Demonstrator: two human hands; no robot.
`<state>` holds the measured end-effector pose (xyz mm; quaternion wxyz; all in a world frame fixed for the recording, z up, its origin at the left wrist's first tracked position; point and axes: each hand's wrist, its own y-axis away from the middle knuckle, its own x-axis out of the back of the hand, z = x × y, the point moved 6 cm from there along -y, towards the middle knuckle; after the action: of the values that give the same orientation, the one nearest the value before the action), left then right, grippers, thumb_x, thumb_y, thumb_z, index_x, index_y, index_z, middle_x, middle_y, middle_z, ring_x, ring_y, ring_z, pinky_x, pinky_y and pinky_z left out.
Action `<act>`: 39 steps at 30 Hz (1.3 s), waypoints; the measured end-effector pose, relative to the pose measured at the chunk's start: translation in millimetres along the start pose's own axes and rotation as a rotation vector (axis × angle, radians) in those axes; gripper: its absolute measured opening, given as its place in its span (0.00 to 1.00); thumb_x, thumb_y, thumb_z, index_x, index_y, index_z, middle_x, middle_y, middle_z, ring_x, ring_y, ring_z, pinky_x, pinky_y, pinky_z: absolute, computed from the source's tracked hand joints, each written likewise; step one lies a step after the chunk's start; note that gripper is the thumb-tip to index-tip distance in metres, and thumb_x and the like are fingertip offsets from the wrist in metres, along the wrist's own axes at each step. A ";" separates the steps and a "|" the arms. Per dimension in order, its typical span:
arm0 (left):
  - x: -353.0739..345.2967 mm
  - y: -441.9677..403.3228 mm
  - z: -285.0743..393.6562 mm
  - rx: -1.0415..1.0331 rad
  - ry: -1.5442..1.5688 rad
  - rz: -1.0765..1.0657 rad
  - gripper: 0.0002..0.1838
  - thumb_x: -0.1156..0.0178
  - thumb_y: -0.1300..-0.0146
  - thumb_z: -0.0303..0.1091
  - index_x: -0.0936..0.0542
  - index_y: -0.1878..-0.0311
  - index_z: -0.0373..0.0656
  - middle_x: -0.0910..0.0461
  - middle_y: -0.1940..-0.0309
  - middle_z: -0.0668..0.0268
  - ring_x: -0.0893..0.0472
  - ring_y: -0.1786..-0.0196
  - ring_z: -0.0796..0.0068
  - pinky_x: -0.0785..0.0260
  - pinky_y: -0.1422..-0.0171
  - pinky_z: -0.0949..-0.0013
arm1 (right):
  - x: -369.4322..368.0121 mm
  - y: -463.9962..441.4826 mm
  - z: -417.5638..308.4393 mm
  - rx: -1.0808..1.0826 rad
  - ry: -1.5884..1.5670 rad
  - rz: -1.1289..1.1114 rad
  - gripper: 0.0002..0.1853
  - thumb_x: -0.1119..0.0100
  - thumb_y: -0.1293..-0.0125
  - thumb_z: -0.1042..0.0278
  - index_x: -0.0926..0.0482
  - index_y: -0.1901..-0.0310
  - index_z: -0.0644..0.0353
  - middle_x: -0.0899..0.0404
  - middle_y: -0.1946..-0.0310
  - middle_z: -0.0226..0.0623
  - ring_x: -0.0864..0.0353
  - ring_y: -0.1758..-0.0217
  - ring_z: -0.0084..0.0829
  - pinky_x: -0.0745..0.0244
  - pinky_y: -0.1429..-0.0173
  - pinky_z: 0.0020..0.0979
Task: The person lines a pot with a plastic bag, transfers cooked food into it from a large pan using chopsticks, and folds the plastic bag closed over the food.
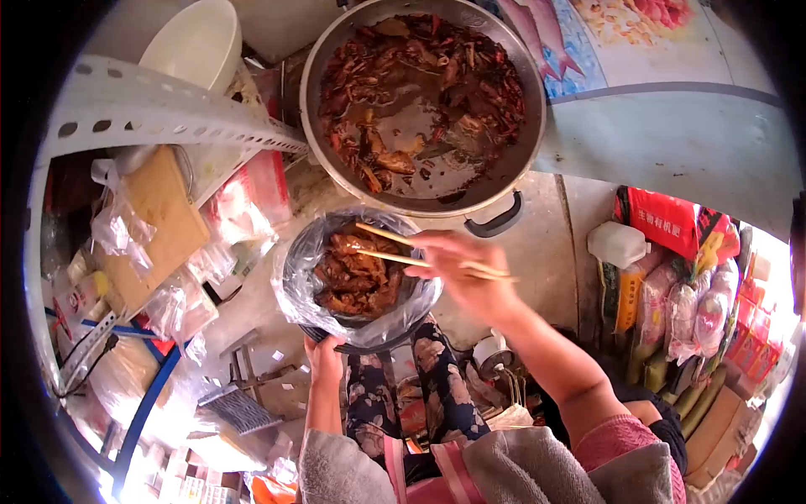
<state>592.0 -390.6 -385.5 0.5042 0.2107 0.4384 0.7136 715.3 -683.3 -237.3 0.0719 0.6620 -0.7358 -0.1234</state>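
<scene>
Beside cluttered shelving (176, 113), right fingers (430, 240) pinch chopsticks (384, 255) above a plastic-lined bowl (295, 281) that left fingers (324, 345) clasp.

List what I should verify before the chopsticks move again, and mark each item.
1. Right hand has a hold on the chopsticks: ok.
2. Left hand supports the black container at its near edge: ok.
3. Plastic liner lies open, with the meat inside it: ok.
4. Chopstick tips closed together: not ok, they stand apart over the container.
5. Tips touching the meat: cannot tell.
6. Large pan still holds pieces in its liquid: ok.
</scene>
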 end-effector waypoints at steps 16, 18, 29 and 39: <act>-7.4 -2.7 -0.9 0.011 0.026 0.077 0.25 0.50 0.63 0.14 0.30 0.55 0.41 0.28 0.66 0.67 0.26 0.63 0.70 0.32 0.61 0.71 | 142.4 -44.7 -50.0 -0.114 -0.109 0.401 0.19 0.51 0.35 0.61 0.28 0.49 0.67 0.25 0.53 0.43 0.20 0.61 0.34 0.29 0.49 0.31; -11.1 1.6 1.3 0.017 0.032 0.088 0.25 0.50 0.62 0.14 0.31 0.55 0.41 0.28 0.65 0.67 0.26 0.63 0.70 0.32 0.61 0.72 | 157.6 -41.7 -43.2 -0.014 0.366 0.449 0.17 0.49 0.35 0.61 0.25 0.52 0.65 0.24 0.58 0.39 0.20 0.63 0.32 0.30 0.51 0.28; -6.8 -3.7 -5.3 0.017 0.001 0.056 0.25 0.51 0.62 0.14 0.30 0.55 0.42 0.29 0.66 0.67 0.27 0.63 0.70 0.32 0.62 0.72 | 151.0 -57.1 -27.1 0.111 0.429 0.369 0.10 0.46 0.37 0.68 0.22 0.58 0.64 0.22 0.67 0.35 0.21 0.63 0.25 0.29 0.57 0.21; -5.4 1.7 -4.8 0.049 0.027 0.159 0.27 0.51 0.62 0.14 0.30 0.52 0.42 0.29 0.63 0.67 0.27 0.60 0.69 0.32 0.60 0.71 | 155.1 -87.5 -2.3 -0.119 0.079 0.374 0.12 0.52 0.38 0.73 0.25 0.57 0.70 0.22 0.64 0.41 0.18 0.65 0.32 0.22 0.61 0.24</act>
<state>589.7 -397.6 -385.9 0.4346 0.2474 0.4443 0.7433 782.1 -845.6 -268.2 0.1616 0.5125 -0.8340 -0.1251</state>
